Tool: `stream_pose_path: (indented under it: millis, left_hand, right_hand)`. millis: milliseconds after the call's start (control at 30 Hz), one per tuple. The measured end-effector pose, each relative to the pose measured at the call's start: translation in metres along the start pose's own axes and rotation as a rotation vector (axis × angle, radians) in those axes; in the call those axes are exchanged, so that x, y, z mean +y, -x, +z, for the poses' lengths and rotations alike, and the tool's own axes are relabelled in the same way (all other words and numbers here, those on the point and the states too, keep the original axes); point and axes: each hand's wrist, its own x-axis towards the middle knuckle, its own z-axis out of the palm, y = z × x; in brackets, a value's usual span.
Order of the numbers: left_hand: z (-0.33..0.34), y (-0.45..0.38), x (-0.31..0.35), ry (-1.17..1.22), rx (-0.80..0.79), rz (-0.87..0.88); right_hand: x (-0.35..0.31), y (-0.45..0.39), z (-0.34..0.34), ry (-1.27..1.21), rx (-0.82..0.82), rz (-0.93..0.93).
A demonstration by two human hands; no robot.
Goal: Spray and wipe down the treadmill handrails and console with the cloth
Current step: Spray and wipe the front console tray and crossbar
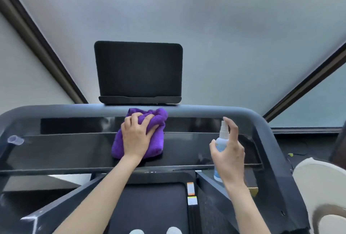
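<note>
A bunched purple cloth (157, 121) lies on the glossy black treadmill console (65, 149), near its middle. My left hand (137, 136) presses down on the cloth, with the fingers curled into its folds. To the right, my right hand (229, 151) grips a small white and pale blue spray bottle (221, 140) upright above the console's right part. Its index finger reaches up beside the nozzle. A dark screen (138, 68) stands behind the console's top bar. The grey handrail frame (265, 136) curves down at the right.
A clear cap (15, 140) sits at the console's left end. The black running belt (149, 207) lies below, with orange and yellow labels (191, 193) beside it. A white round object (322, 192) stands to the right of the treadmill. A frosted window fills the background.
</note>
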Motion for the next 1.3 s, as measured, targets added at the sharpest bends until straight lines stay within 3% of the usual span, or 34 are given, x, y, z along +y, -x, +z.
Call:
stream_pose_path:
  millis: [167, 233, 333, 500, 700, 833, 1000, 1300]
  left_hand:
    - [-0.040, 0.016, -0.073, -0.048, -0.032, -0.432]
    - [-0.049, 0.022, -0.078, -0.024, -0.083, -0.503]
    - [-0.050, 0.030, -0.063, -0.040, -0.141, -0.400]
    - [-0.038, 0.017, -0.063, -0.108, -0.092, -0.279]
    - [-0.046, -0.004, -0.093, -0.026, -0.098, -0.025]
    - [-0.065, -0.011, -0.103, 0.244, -0.109, -0.197]
    - [-0.102, -0.035, -0.126, 0.315, 0.099, -0.197]
    - [-0.122, -0.055, -0.145, 0.416, 0.180, -0.305]
  right_hand:
    - [-0.029, -0.001, 0.031, -0.029, -0.130, -0.130]
    - [-0.043, 0.002, 0.045, -0.040, -0.172, -0.158]
    - [-0.064, 0.009, 0.068, -0.070, -0.222, -0.186]
    - [-0.094, 0.018, 0.107, -0.070, -0.260, -0.217]
    - [-0.121, 0.010, 0.128, -0.033, -0.175, -0.152]
    - [-0.141, -0.005, 0.125, 0.011, -0.031, -0.183]
    - [-0.168, -0.042, 0.109, 0.121, 0.190, -0.282]
    - [-0.184, -0.074, 0.120, 0.051, 0.210, -0.360]
